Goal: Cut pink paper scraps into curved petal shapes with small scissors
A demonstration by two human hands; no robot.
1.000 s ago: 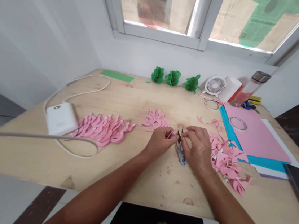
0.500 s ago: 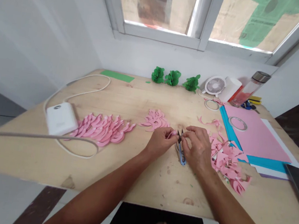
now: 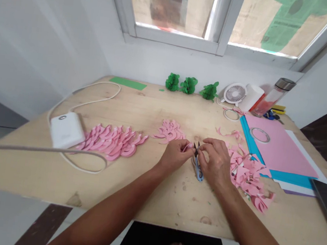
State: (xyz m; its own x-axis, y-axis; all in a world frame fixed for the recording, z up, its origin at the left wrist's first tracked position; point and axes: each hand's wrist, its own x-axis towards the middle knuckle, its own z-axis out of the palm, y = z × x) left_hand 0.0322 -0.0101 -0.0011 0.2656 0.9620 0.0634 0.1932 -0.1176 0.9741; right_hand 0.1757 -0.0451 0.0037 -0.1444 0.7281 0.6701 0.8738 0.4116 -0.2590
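Note:
My left hand (image 3: 177,154) is closed in a pinch on a small pink paper piece (image 3: 189,146), mostly hidden by the fingers. Close beside it, my right hand (image 3: 215,157) has its thumb and fingertips drawn together; whatever is between them is too small to make out. Blue-handled thread snips (image 3: 198,172) are between the hands, blades apart and pointing away from me. Beyond my left hand is a small heap of curved pink paper pieces (image 3: 170,131). Further left, overlapping curved pink shapes with pale tips (image 3: 122,143) lie in rows.
Pink scraps (image 3: 248,178) pile up right of my right hand. Coloured sheets (image 3: 285,153) carry a tape roll (image 3: 259,135). Green paper figures (image 3: 189,85), a small fan (image 3: 235,94) and a bottle (image 3: 275,97) stand at the back. A white power bank (image 3: 67,129) and cable are left.
The pink paper piece in my left hand has turned slightly at the fingertips. Both hands otherwise stay in nearly the same place, and the snips have not moved.

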